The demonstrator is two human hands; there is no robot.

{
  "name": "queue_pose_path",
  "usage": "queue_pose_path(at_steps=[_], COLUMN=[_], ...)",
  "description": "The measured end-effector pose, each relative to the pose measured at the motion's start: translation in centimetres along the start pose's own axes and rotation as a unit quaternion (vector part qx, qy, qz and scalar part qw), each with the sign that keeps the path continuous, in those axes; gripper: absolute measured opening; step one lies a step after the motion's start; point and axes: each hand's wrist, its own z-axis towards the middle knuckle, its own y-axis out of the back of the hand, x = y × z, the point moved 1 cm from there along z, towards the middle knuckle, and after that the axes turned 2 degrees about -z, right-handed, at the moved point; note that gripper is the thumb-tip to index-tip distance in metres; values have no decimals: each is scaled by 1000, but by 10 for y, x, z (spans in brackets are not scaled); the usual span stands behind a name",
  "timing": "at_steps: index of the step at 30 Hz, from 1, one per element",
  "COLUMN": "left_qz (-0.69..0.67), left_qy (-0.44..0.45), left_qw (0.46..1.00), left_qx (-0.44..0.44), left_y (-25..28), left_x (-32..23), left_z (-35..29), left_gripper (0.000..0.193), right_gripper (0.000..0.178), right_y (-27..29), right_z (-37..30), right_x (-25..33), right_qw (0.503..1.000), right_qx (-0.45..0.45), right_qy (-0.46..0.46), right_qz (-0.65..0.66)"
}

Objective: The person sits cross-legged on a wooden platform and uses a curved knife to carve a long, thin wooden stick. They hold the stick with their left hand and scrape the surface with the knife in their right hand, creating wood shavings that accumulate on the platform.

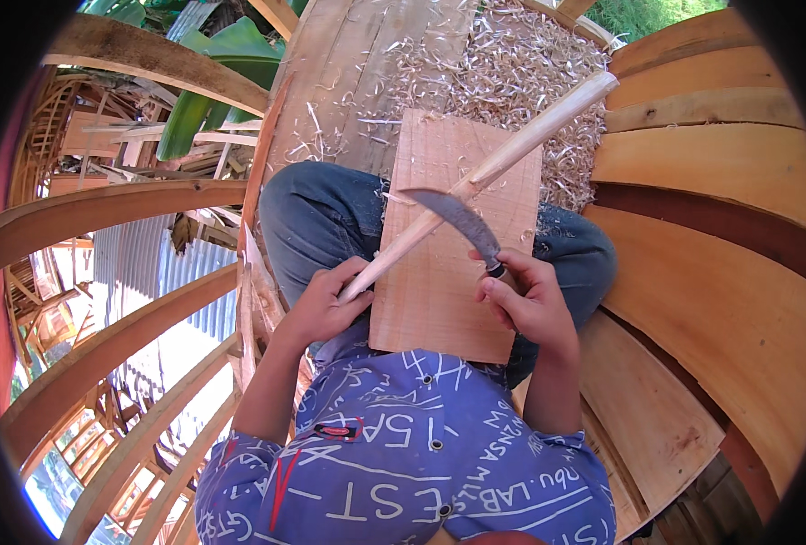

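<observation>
My left hand is closed around the near end of a pale, peeled wooden stick, which slants up to the right across my lap. In my right hand is a curved knife with a dark, sickle-like blade, gripped by its handle. The blade lies over the middle of the stick, its tip pointing left. A thin sliver of wood shows near the tip. Beneath both lies a flat wooden board, resting across my crossed legs. The knife's handle is mostly hidden by my fingers.
Curled wood shavings cover the planks ahead of me. Curved wooden ribs rise on the left, with corrugated sheets and scrap timber beyond. Overlapping planks form a wall on the right. A green leaf hangs at upper left.
</observation>
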Motion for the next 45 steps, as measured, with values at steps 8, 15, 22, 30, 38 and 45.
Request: queue_pose_path(at_steps=[8,15,22,30,38,45], left_qz=[25,24,22,46,2,32], left_qy=[14,23,36,36,65,47], left_qw=[999,999,999,998,998,998], left_qx=[14,15,1,-5,-5,0], left_y=[-1,0,-2,-3,-5,-2], left_x=[0,-1,-1,-5,-5,-3], left_z=[6,10,9,13,13,15], left_gripper=[23,22,20,19,15,15], right_gripper=[16,15,16,15,14,13], right_y=[-2,6,10,3,6,-8], right_z=[11,9,12,14,15,16], right_x=[-5,-8,-7,-6,-9,-16], right_qw=[996,999,997,999,998,983], right_qx=[2,-51,-65,-46,19,-164], right_qy=[48,7,-17,-19,-2,51], right_qz=[-76,-2,39,18,-64,66])
